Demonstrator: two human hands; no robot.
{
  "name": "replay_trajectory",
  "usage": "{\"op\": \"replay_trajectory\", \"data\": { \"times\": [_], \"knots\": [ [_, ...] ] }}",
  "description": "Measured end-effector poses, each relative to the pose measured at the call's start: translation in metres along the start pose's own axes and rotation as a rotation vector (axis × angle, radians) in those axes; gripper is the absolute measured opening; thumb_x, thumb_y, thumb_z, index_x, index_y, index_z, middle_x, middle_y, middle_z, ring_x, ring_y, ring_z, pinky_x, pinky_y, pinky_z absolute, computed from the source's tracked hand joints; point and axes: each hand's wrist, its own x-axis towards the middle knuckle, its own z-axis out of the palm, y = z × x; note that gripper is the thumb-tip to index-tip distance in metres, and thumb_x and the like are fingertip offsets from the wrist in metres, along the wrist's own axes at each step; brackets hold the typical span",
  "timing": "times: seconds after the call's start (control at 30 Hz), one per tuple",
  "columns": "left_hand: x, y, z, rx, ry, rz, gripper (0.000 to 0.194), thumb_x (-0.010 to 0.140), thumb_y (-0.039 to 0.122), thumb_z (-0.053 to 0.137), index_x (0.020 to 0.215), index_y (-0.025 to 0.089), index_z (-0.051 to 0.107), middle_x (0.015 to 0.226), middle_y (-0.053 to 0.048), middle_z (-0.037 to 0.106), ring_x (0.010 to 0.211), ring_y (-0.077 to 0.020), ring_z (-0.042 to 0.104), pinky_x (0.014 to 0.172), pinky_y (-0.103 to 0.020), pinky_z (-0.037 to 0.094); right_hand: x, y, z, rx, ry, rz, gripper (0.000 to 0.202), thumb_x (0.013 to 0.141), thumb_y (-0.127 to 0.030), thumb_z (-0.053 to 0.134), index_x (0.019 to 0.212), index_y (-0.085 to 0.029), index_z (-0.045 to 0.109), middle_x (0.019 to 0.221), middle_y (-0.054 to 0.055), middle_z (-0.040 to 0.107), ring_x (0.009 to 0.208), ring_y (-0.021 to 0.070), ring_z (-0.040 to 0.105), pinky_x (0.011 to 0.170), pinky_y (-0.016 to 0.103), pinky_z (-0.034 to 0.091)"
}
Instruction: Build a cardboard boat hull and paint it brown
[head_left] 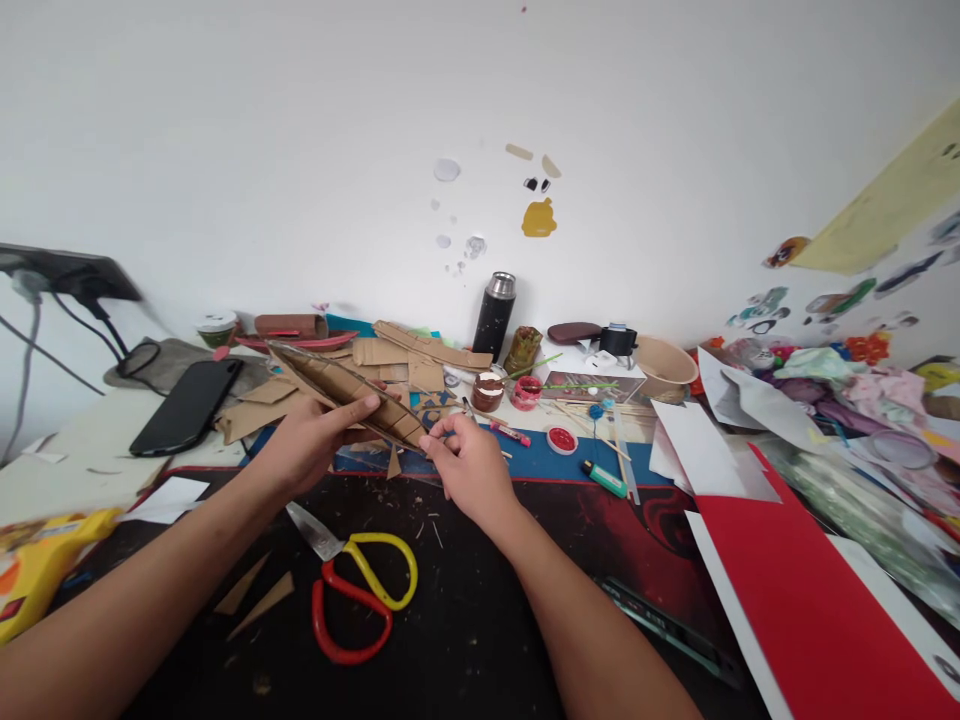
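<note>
A long, pointed cardboard piece, folded like a narrow hull, is held up above the table. My left hand grips its middle from below, with the thumb on the inner face. At its right tip, my right hand pinches the edge between thumb and fingers. Scissors with one yellow and one red handle lie on the black mat just below the hands. Two thin cardboard slivers rest to the left of the scissors.
A yellow glue gun and black phone lie at left. Behind are cardboard scraps, a black flask and paint jars. At right are a green lighter, red sheet and piled papers.
</note>
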Motion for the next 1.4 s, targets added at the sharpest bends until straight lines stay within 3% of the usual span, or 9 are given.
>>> {"op": "replay_trajectory", "data": {
  "times": [0.33,0.5,0.77,0.93,1.03,1.23,1.4],
  "knots": [
    [-0.003,0.004,0.005,0.044,0.037,0.03,0.043,0.066,0.052,0.099,0.094,0.022,0.087,0.101,-0.013,0.088,0.098,-0.0397,0.083,0.073,-0.044,0.072,-0.003,0.0,-0.002,-0.071,0.017,-0.128,0.012,0.099,-0.032,0.07,0.091,-0.027,0.063,0.057,-0.009,0.055,0.053,0.0174,0.056,0.059,0.029,0.036],
    [-0.004,0.003,0.004,0.031,-0.01,0.037,0.043,0.072,0.053,0.097,0.099,0.021,0.088,0.109,-0.015,0.088,0.101,-0.04,0.083,0.078,-0.045,0.071,-0.004,-0.003,-0.002,-0.101,0.064,-0.166,0.02,0.099,-0.039,0.074,0.088,-0.026,0.063,0.067,-0.006,0.062,0.064,0.0177,0.059,0.064,0.029,0.037],
    [-0.005,-0.001,0.005,0.046,-0.001,0.035,0.046,0.075,0.058,0.095,0.102,0.021,0.087,0.111,-0.016,0.088,0.099,-0.0393,0.083,0.075,-0.043,0.07,-0.007,-0.008,0.001,-0.199,0.032,-0.128,0.02,0.097,-0.03,0.078,0.086,-0.026,0.061,0.063,-0.007,0.061,0.061,0.0179,0.057,0.064,0.029,0.034],
    [-0.002,-0.002,0.005,0.013,0.046,0.013,0.047,0.076,0.061,0.094,0.099,0.021,0.085,0.104,-0.015,0.088,0.097,-0.0393,0.083,0.073,-0.045,0.07,-0.007,-0.005,0.003,-0.16,0.011,-0.141,0.022,0.098,-0.03,0.075,0.083,-0.026,0.06,0.059,-0.008,0.056,0.057,0.0166,0.053,0.063,0.03,0.033],
    [-0.001,0.0,0.004,-0.005,0.085,0.004,0.048,0.074,0.062,0.094,0.098,0.021,0.084,0.102,-0.014,0.088,0.098,-0.0395,0.083,0.074,-0.045,0.07,-0.006,-0.003,0.003,-0.12,0.027,-0.144,0.023,0.099,-0.032,0.074,0.082,-0.026,0.059,0.064,-0.007,0.06,0.062,0.0171,0.057,0.064,0.029,0.036],
    [-0.002,0.0,0.005,0.025,0.096,0.024,0.048,0.077,0.06,0.093,0.102,0.02,0.083,0.105,-0.015,0.087,0.102,-0.0389,0.083,0.08,-0.046,0.07,-0.005,-0.003,0.004,-0.139,0.064,-0.138,0.013,0.098,-0.035,0.077,0.101,-0.026,0.068,0.077,-0.004,0.068,0.07,0.0189,0.063,0.068,0.03,0.041],
    [-0.007,-0.004,0.009,0.061,0.054,0.002,0.048,0.075,0.063,0.093,0.099,0.022,0.084,0.103,-0.013,0.087,0.095,-0.0392,0.082,0.077,-0.048,0.07,-0.006,-0.001,0.006,-0.23,0.062,-0.15,0.013,0.097,-0.033,0.079,0.101,-0.026,0.069,0.078,-0.003,0.068,0.069,0.0192,0.062,0.068,0.03,0.04]
  ]
}}
